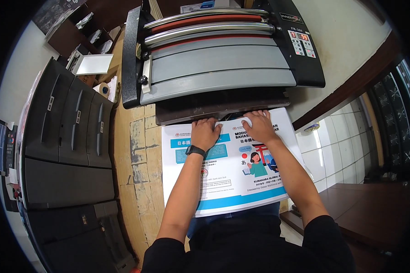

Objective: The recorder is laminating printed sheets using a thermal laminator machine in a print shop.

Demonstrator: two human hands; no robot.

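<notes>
A stack of large printed sheets (228,175), white with blue bands and a coloured drawing of figures, lies in front of my body. My left hand (205,133) wraps over its far edge, left of the middle, and a dark watch sits on that wrist. Farther right, my right hand (259,126) grips the same far edge, fingers curled over it. By both thumbs the paper bends up in small white curls. The undersides of the sheets and some fingertips are hidden. Just beyond the hands stands a roll laminator (221,63) with metal rollers and a grey feed table.
The laminator rests on a dark brown stand (223,109). A large dark grey office printer (66,123) with drawers lines the left side. At lower right is a brown tabletop (364,214). Worn, taped flooring (139,168) shows between printer and stand.
</notes>
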